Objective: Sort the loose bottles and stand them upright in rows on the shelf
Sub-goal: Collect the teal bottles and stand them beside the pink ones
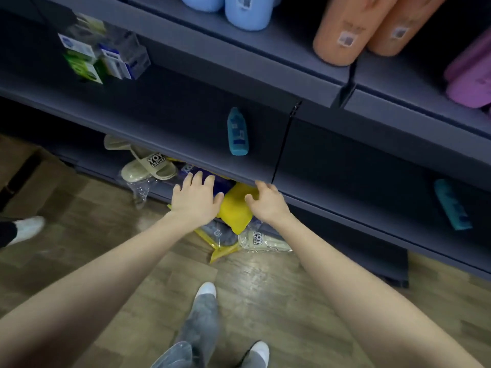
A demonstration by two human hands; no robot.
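Note:
A blue bottle lies on its side on the dark middle shelf. A teal bottle lies flat on the same level, far right. Both my hands reach below that shelf's front edge. My left hand is spread, fingers straight, over a dark blue packet. My right hand hovers with loosely bent fingers above a yellow packet; whether it touches the packet I cannot tell. Neither hand holds a bottle.
Packed slippers and plastic bags lie on the bottom shelf and floor. Orange, light blue and purple rolls sit on the top shelf. Small boxes hang at upper left. Another person's shoe is at left.

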